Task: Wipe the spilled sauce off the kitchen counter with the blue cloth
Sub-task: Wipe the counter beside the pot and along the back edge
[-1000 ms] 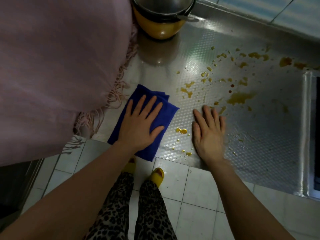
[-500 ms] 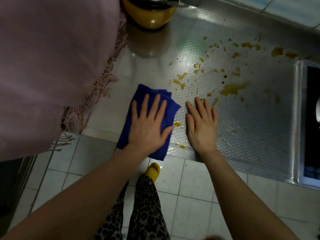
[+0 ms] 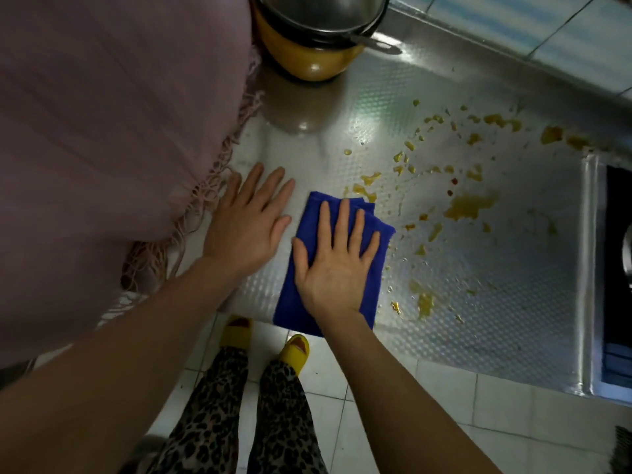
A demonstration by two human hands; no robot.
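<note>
The blue cloth (image 3: pixel 290 302) lies folded on the steel kitchen counter (image 3: pixel 506 313), near its front edge. My right hand (image 3: pixel 337 265) presses flat on top of it with the fingers spread. My left hand (image 3: pixel 248 224) rests flat on the bare counter just left of the cloth, holding nothing. Yellow-orange spilled sauce (image 3: pixel 470 205) spreads in a puddle and several drops to the right of the cloth and beyond it. A few drops (image 3: pixel 424 302) sit near the front edge, and some sauce touches the cloth's far edge.
A yellow pot (image 3: pixel 307 59) with a metal inner bowl stands at the back of the counter. A pink fringed fabric (image 3: pixel 102 131) hangs over the left side. A dark recessed hob or sink (image 3: pixel 615 268) borders the counter on the right. Below is tiled floor.
The hands have swapped. My left hand left the cloth and now lies on the bare counter; my right hand moved from the counter onto the cloth, which now lies further right, nearer the sauce.
</note>
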